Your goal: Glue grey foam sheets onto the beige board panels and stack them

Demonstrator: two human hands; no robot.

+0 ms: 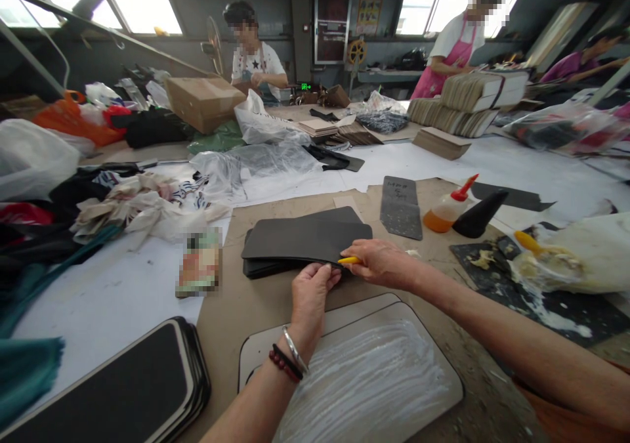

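A stack of dark grey rounded sheets (305, 236) lies on brown board in front of me. My left hand (311, 292) pinches the near edge of the top sheets, close to their right corner. In my right hand (381, 262) is a slim yellow tool (350, 260), its tip pointing left across the same edge; its working end cannot be made out. The fingertips of both hands are close together there. Nearer to me, under my left forearm, lies a pale rounded panel (374, 371) smeared with white streaks.
Black panels with pale borders (123, 377) are piled at front left. To the right stand a red-tipped bottle (443, 210), a black cone (480, 214) and a glue-smeared container (566, 259). Plastic bags (260, 161) and a cardboard box (204, 102) lie farther back. Several people work beyond.
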